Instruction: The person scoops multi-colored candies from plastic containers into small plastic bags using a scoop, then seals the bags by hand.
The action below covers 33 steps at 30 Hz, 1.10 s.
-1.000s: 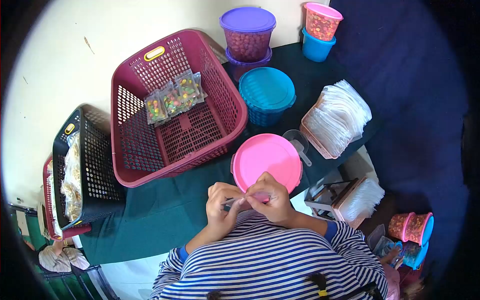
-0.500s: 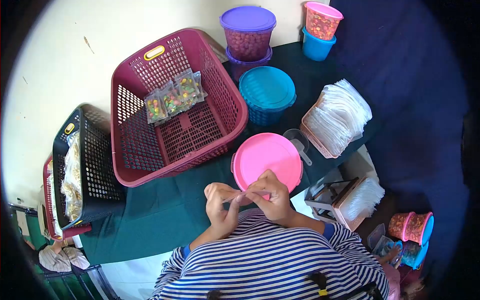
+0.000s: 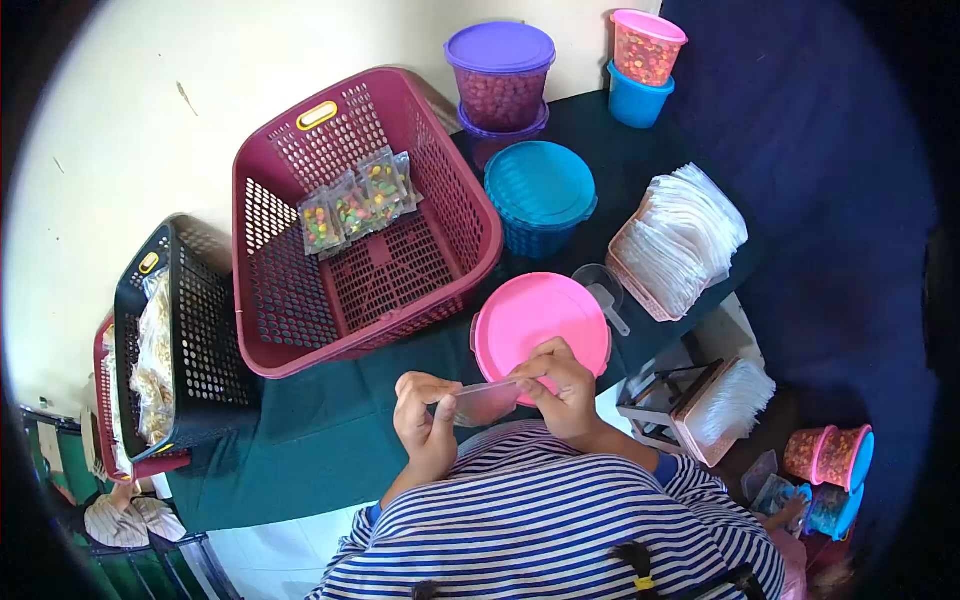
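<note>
A clear plastic bag (image 3: 488, 403) is stretched between my two hands in front of my chest. My left hand (image 3: 425, 418) pinches one end of it between thumb and fingers. At the other end, my right hand (image 3: 560, 390) has its thumb and fingers closed on the bag. Just beyond my right hand lies the round pink lid (image 3: 540, 320) of a tub. A clear scoop (image 3: 606, 300) with a handle rests beside that lid. I cannot make out anything inside the bag.
A maroon basket (image 3: 255, 335) holds several candy packets (image 3: 350, 205). Left of it stands a black basket (image 3: 215, 350) with filled bags. Behind are a blue-lidded tub (image 3: 540, 185), purple-lidded tubs (image 3: 500, 50) and a basket of clear bags (image 3: 680, 240). Another person's hand (image 3: 790, 510) shows lower right.
My hands have moved apart, the left one to the left, and the bag between them is now spread wider. The whole view has shifted slightly.
</note>
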Tool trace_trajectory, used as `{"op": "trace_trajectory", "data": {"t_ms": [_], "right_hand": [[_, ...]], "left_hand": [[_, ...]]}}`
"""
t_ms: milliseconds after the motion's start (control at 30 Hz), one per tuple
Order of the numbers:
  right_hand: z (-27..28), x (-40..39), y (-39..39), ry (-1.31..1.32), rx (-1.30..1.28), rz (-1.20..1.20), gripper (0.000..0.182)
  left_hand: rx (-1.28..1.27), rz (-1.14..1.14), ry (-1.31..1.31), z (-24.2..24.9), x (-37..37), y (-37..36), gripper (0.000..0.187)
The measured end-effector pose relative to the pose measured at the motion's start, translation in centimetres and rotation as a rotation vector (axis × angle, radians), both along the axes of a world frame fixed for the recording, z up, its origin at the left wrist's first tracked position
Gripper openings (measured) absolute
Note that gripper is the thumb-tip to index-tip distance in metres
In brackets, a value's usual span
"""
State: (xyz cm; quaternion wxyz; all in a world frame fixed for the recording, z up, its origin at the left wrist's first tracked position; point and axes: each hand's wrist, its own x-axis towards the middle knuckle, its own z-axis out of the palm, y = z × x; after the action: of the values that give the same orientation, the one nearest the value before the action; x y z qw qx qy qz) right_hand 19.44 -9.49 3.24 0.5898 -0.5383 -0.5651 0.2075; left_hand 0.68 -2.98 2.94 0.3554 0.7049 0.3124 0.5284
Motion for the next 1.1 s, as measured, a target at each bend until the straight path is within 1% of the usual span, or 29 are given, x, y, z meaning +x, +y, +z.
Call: {"op": "trace_trajectory", "data": {"t_ms": [133,200,233,267,300,333,367,400,433,467,500,567,600,633,667,700,733,767,800,833,867,900,933,967,1000,1033,1067,1100], "right_hand": [[0.1,0.3,-0.1,0.007,0.015,0.011,0.011],[-0.3,0.6,0.2,0.002,0.085,0.016,0.009],[-0.4,0.7,0.5,-0.005,0.091,0.018,0.009],[-0.5,0.9,0.7,0.229,-0.030,0.010,0.008],[-0.6,0.8,0.8,0.466,-0.159,0.005,0.010],[-0.5,1.3,1.3,0.493,-0.157,0.001,0.015],[-0.5,1.3,1.7,0.490,-0.153,0.005,0.015],[-0.4,1.3,2.1,0.743,-0.148,-0.016,0.016],[-0.4,1.4,2.4,0.995,-0.141,-0.038,0.016],[-1.1,1.7,2.4,1.054,-0.160,0.004,0.015],[-1.7,1.7,2.4,1.052,-0.157,0.005,0.015],[-2.8,1.4,2.1,1.197,-0.233,0.050,0.016],[-2.8,1.0,1.8,1.194,-0.236,0.057,0.016],[-2.6,0.3,1.4,1.207,-0.358,0.143,0.020],[-2.6,-0.4,0.9,1.216,-0.482,0.229,0.028],[-3.1,-1.1,0.2,1.209,-0.486,0.236,0.028],[-3.6,-1.5,-0.2,1.212,-0.601,0.283,0.035],[-3.8,-1.5,-0.2,1.203,-0.716,0.337,0.043],[-3.3,-1.2,0.1,1.198,-0.685,0.367,0.050],[-3.1,-0.2,0.2,1.149,-0.608,0.328,0.047],[-2.8,1.3,0.4,1.102,-0.535,0.290,0.044],[-2.4,3.7,0.9,1.115,-0.371,0.298,0.039],[-2.0,6.5,1.4,1.131,-0.205,0.308,0.037],[-1.1,9.0,1.2,1.159,-0.077,0.213,0.037],[-1.0,11.4,0.6,1.372,-0.074,0.014,0.037],[0.7,10.9,0.8,1.434,-0.031,-0.209,0.037],[0.3,9.2,0.6,1.399,-0.207,-0.194,0.035],[-0.3,7.9,0.2,1.356,-0.377,-0.178,0.033]], "left_hand": [[0.064,0.017,0.047,0.3,-0.3,0.4,0.006],[0.088,0.011,0.043,0.3,-0.4,1.0,0.006],[-0.050,-0.060,0.105,0.3,-0.5,1.6,0.011],[-0.192,-0.125,0.166,0.2,-0.5,1.9,0.018],[-0.196,-0.114,0.162,0.5,-0.2,1.7,0.018],[-0.314,-0.219,0.146,1.1,0.4,1.5,0.028],[-0.426,-0.330,0.129,1.5,0.7,1.5,0.039],[-0.413,-0.381,0.264,1.3,0.7,1.4,0.050],[-0.497,-0.431,0.238,1.0,1.1,1.0,0.049],[-0.565,-0.407,0.260,0.8,1.5,0.7,0.046],[-0.636,-0.382,0.282,0.9,1.7,0.5,0.044],[-0.644,-0.360,0.290,0.6,1.5,0.5,0.042],[-0.654,-0.339,0.300,0.4,1.4,0.5,0.040],[-0.654,-0.334,0.295,0.8,1.4,0.7,0.040],[-0.640,-0.303,0.479,1.6,1.5,0.9,0.041],[-0.621,-0.269,0.661,2.0,1.4,1.1,0.041],[-0.615,-0.259,0.646,1.8,1.3,1.3,0.041],[-0.754,-0.282,0.520,1.5,1.0,1.3,0.042],[-0.885,-0.303,0.385,1.3,0.7,1.5,0.043],[-0.872,-0.284,0.359,1.2,0.6,1.6,0.043],[-0.774,-0.305,0.287,1.1,0.4,1.5,0.042],[-0.675,-0.322,0.219,0.9,0.2,1.6,0.042],[-0.612,-0.296,0.249,0.8,0.0,1.8,0.040],[-0.604,-0.273,0.233,0.4,-0.5,2.2,0.040],[-0.562,-0.300,0.306,-0.3,-1.1,2.6,0.039],[-0.524,-0.333,0.379,0.3,-1.3,3.0,0.037],[-0.647,-0.331,0.392,1.3,-1.6,2.8,0.034],[-0.643,-0.319,0.376,1.3,-1.7,3.0,0.034]]}}
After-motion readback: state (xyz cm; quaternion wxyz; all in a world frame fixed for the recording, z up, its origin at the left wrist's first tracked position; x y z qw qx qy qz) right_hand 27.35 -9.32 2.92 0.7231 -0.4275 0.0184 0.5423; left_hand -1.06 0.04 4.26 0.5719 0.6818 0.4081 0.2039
